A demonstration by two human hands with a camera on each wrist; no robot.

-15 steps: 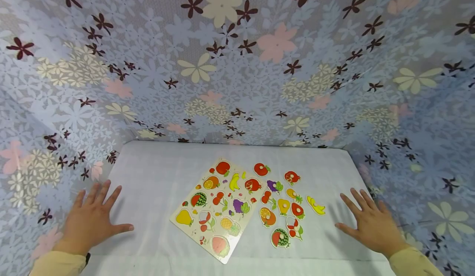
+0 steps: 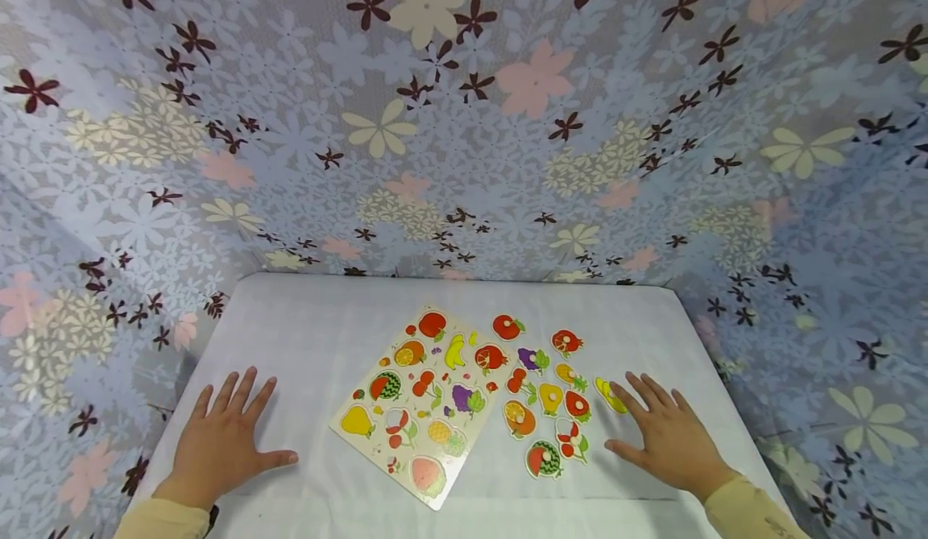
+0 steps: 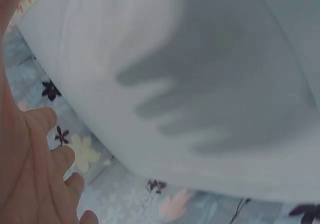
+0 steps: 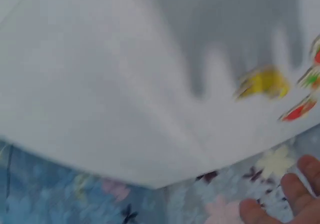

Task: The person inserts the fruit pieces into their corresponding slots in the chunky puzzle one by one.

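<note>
Fingers straight and spread, my left hand [image 2: 221, 442] hovers over the left of the table, holding nothing. My right hand [image 2: 670, 438] is stretched out beside the yellow banana piece [image 2: 609, 395], its fingertips overlapping it in the head view. In the right wrist view the banana piece [image 4: 267, 82] lies apart from the fingers. A fruit puzzle board [image 2: 377, 450] lies tilted between the hands. Loose knobbed pieces lie right of it, among them an apple [image 2: 508, 327], grapes [image 2: 532, 359], a pear [image 2: 550, 399], a strawberry [image 2: 577, 406], an orange [image 2: 519, 419] and a watermelon [image 2: 544, 460].
A white cloth covers the table [image 2: 290, 321]. Flower-patterned fabric [image 2: 464, 160] rises behind it and along both sides. The loose pieces lie close together, some nearly touching the board's right edge.
Both hands have moved inward over the table: the left one to the right, the right one to the left, up to the banana piece. Board and pieces keep their places.
</note>
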